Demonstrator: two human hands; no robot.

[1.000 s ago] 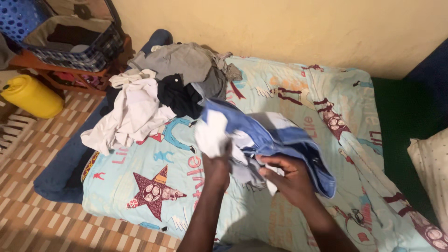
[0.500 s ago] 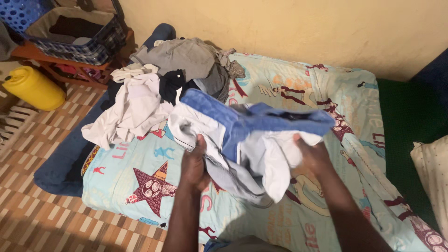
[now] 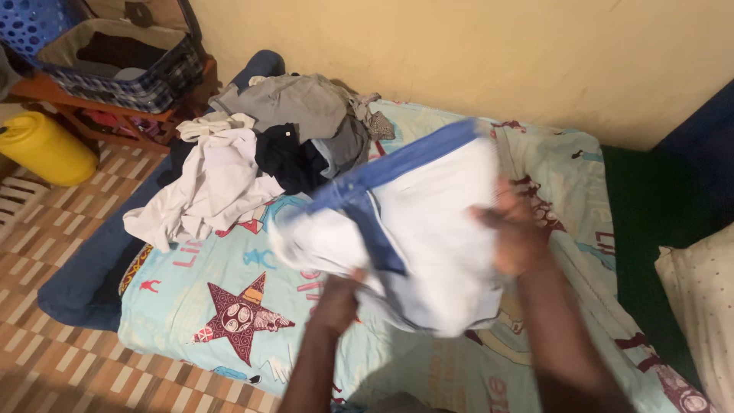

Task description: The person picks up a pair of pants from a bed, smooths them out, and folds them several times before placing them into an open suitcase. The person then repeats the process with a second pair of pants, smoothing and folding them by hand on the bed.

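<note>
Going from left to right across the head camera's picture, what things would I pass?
Yellow jug → white clothes on the pile → left hand → blue and white garment → right hand → pale dotted pillow.

Home bedroom: low mattress under pale-blue cartoon-print sheet (image 3: 229,306) against yellow wall, heap of grey, white, black clothes (image 3: 260,145) at its far-left corner, cream pillow (image 3: 699,306) at right edge.
</note>
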